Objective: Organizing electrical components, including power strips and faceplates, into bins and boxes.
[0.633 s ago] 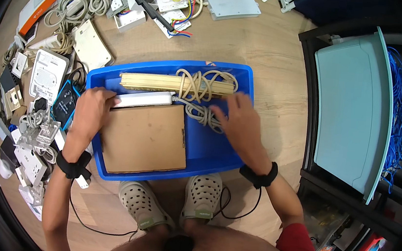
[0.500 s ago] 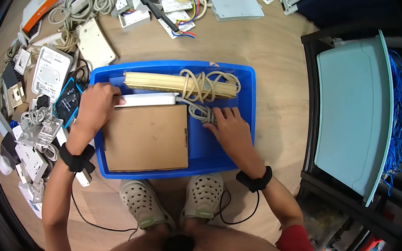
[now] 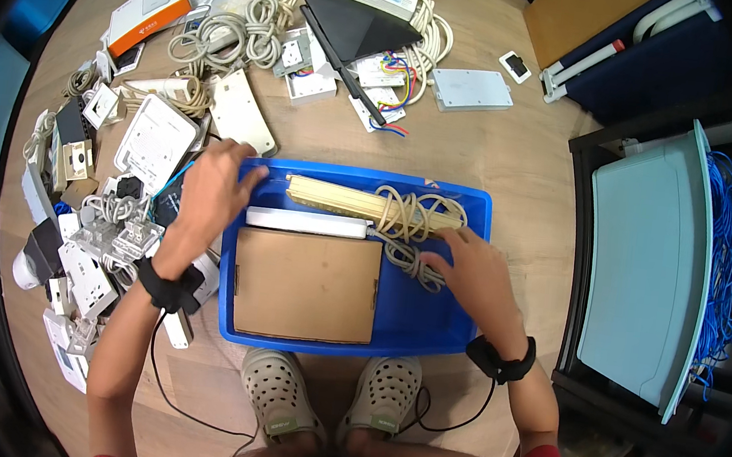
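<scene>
A blue bin (image 3: 421, 324) sits on the floor in front of my shoes. Inside it, a brown cardboard box (image 3: 305, 285) lies flat, with a white power strip (image 3: 306, 222) along its far edge. Behind that rests a long cream power strip (image 3: 338, 197), slightly slanted, its beige cord looped over the right end. My left hand (image 3: 211, 187) hovers by the bin's far left corner, thumb and fingers apart, holding nothing. At the right side my right hand (image 3: 484, 275) is spread beside the coiled grey cord (image 3: 416, 265); whether its fingertips touch the cords is unclear.
Several cables, sockets and white housings lie heaped at the left, with an orange-edged box (image 3: 149, 14). A black angular device (image 3: 356, 27) and a pale grey flat case (image 3: 472, 90) are beyond the bin. At the right stands a black rack with a light teal bin (image 3: 638, 275).
My left hand has let go of the white power strip and moved to the bin's corner. My right hand has opened off the grey coil. The cream strip now slants; the whole view has shifted.
</scene>
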Available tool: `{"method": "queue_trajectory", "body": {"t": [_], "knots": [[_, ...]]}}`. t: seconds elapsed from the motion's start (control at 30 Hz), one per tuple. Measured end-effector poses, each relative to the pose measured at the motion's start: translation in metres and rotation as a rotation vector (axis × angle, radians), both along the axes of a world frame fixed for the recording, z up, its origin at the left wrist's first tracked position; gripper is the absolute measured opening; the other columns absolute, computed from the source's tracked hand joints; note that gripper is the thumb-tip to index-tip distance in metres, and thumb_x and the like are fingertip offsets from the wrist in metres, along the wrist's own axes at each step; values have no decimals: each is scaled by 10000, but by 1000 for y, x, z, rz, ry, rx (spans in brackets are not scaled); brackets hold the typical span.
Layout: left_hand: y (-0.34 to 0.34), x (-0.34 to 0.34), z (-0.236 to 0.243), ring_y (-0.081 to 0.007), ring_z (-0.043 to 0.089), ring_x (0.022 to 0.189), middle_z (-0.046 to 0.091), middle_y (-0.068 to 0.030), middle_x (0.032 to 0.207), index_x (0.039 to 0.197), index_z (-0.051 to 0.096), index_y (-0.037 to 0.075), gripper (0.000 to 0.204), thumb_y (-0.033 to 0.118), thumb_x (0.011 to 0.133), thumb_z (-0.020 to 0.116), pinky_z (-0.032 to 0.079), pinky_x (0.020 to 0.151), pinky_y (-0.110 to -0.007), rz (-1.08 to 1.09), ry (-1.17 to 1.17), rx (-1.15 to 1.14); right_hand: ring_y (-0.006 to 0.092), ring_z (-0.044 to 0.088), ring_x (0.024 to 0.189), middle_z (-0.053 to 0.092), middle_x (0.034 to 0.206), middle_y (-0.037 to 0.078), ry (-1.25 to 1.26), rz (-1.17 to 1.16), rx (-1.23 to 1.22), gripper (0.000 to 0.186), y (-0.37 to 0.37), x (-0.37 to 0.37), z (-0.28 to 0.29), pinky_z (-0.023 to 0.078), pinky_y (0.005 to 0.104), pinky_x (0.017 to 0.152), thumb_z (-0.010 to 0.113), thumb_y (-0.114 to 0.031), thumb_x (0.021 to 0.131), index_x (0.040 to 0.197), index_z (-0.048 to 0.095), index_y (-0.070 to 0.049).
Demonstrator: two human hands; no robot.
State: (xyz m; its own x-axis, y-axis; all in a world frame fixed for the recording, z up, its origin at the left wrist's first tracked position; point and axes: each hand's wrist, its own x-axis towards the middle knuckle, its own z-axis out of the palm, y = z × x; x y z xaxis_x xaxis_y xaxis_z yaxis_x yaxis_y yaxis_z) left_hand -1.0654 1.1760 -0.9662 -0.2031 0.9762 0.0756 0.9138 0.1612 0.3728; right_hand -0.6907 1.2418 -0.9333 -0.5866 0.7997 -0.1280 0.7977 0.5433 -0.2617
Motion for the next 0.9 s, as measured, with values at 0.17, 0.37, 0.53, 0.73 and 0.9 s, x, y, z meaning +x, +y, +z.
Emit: {"method": "queue_trajectory", "body": {"t": [0.17, 0.37, 0.53, 0.73, 0.9], "knots": [[36, -30, -27, -426, 712, 1038, 689, -340, 1147, 1228, 611, -106, 589, 408, 967, 736, 569, 891, -475, 267, -42, -144, 372, 702, 916, 730, 960, 175, 292, -1, -134, 337, 30, -40, 6, 558, 469, 774, 751, -331, 946, 1067, 700, -20], [103, -28, -63, -474, 674, 1155, 512, -371, 1397, 1541, 208, -2, 1212, 849, 803, 656, 580, 929, -501, 533, 77, -597, 396, 676, 963, 700, 1044, 203, 348, 105, -156, 369, 41, -101, -14, 531, 483, 831, 697, -322, 975, 1176, 640, -18], [129, -39, -71, -496, 658, 1188, 435, -488, 1410, 1572, 135, 23, 1244, 826, 799, 688, 586, 903, -480, 544, 35, -675, 385, 637, 996, 657, 1026, 187, 477, 100, -74, 438, 70, -151, -17, 518, 488, 822, 738, -312, 942, 1211, 599, 4], [137, -41, -91, -532, 559, 1275, 449, -344, 1445, 1582, 99, 28, 1275, 657, 740, 821, 510, 968, -607, 835, 16, -618, 327, 573, 1082, 611, 1081, 171, 361, 110, 318, 441, 95, -201, -23, 478, 439, 904, 790, -249, 881, 1198, 613, 1], [138, -62, -93, -548, 513, 1306, 419, -333, 1458, 1582, 122, 27, 1271, 588, 687, 829, 437, 1051, -616, 875, -123, -589, 328, 546, 1119, 606, 1139, 184, 282, -15, 416, 512, 112, -199, -77, 448, 450, 941, 801, -216, 863, 1254, 600, 46]]}}
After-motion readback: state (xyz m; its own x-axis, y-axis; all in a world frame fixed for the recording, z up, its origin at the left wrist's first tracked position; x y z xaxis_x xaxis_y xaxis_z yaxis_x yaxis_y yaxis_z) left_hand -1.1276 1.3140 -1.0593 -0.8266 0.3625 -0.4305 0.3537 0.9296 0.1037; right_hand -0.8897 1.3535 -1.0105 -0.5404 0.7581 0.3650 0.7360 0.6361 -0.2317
